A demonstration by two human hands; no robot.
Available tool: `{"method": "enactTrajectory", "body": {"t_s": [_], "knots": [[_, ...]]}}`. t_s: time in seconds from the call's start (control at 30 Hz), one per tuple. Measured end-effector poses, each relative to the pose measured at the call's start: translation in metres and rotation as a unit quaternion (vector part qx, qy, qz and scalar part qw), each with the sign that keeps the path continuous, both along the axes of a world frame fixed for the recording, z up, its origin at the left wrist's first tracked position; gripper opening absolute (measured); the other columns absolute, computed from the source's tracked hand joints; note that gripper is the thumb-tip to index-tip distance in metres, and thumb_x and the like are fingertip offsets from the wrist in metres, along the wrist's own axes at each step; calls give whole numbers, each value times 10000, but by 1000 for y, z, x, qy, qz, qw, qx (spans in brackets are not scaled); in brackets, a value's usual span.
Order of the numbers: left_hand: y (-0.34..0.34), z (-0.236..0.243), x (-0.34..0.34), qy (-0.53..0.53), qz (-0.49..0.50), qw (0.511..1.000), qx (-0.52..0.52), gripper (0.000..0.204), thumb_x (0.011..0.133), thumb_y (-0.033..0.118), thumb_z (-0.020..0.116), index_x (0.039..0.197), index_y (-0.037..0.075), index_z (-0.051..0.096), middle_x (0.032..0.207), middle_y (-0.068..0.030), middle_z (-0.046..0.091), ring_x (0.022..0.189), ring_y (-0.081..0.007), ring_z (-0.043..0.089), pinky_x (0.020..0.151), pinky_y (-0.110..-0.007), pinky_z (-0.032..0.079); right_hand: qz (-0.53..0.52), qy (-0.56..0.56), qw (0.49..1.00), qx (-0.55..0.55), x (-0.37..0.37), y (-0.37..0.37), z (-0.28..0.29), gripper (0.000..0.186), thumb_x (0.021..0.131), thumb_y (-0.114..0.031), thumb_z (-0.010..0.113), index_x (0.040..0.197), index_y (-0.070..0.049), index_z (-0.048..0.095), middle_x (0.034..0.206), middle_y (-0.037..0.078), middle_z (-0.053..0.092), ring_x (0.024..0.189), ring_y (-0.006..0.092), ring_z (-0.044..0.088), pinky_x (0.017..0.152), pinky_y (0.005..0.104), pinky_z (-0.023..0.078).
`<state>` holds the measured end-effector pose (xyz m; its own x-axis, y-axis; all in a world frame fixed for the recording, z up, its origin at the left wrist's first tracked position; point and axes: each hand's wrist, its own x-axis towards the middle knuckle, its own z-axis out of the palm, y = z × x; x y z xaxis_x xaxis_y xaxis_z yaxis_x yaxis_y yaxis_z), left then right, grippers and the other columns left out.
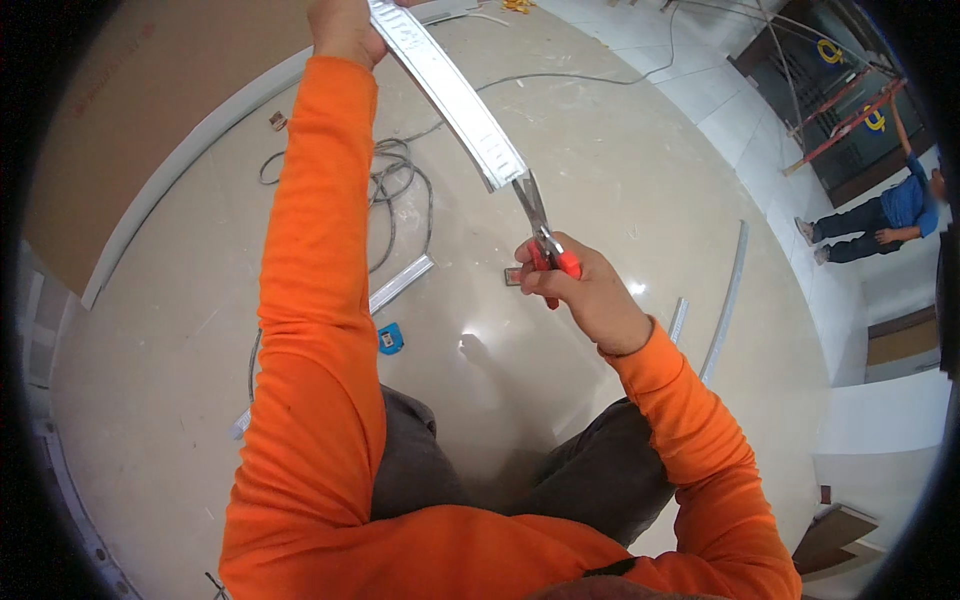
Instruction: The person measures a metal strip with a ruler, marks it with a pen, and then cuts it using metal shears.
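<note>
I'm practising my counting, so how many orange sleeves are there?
2: the left sleeve, reaching up to the left hand holding a metal strip, and the right sleeve, leading to the right hand gripping the snips.

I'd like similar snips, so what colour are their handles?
The handles are red, showing best in the head view.

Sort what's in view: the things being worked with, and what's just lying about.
In use:
metal channel, held in the left hand
red-handled snips, in the right hand, at the channel's lower end

Seemingly just lying on the floor:
blue tape measure
grey cable
long metal strip at right
</note>
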<state>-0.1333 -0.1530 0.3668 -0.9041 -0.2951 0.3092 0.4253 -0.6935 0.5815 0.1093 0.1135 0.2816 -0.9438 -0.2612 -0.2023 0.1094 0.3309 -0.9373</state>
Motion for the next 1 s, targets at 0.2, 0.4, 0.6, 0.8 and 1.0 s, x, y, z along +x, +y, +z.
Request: {"method": "enactTrajectory", "body": {"t_s": [0.2,0.4,0.6,0.8,1.0], "knots": [[-1,5,6,43,-33,998,-19,445,1054,464,369,1197,71,523,782,-30,498,578,-123,459,504,-278,438,33,-23,997,-58,-2,2,16,266,867,-194,624,1058,-9,636,834,49,636,763,142,595,715,275,477],[11,6,6,62,-95,993,10,438,1058,446,373,1194,60,529,771,-17,480,574,-106,448,499,-266,435,41,-32,991,-126,3,-5,24,213,899,-187,596,1021,-16,634,785,26,594,710,110,563,635,255,447],[12,5,7,58,-92,994,13,419,1068,412,364,1213,51,520,760,-2,458,567,-87,434,487,-240,422,52,-23,994,-97,5,-7,25,177,918,-191,590,955,-20,620,688,6,552,620,92,517,556,255,404],[13,16,20,87,-64,994,-10,416,1066,409,380,1236,49,501,776,6,452,565,-67,418,470,-214,406,14,-53,995,-84,12,-15,26,208,942,-215,587,865,-22,586,625,1,513,538,87,470,513,259,382],[10,26,28,134,-75,988,-11,417,1063,419,390,1246,58,492,774,11,437,556,-63,406,456,-206,398,-14,-63,993,-101,12,-18,27,183,934,-183,593,845,-23,582,625,3,509,531,93,479,496,261,394]]}}
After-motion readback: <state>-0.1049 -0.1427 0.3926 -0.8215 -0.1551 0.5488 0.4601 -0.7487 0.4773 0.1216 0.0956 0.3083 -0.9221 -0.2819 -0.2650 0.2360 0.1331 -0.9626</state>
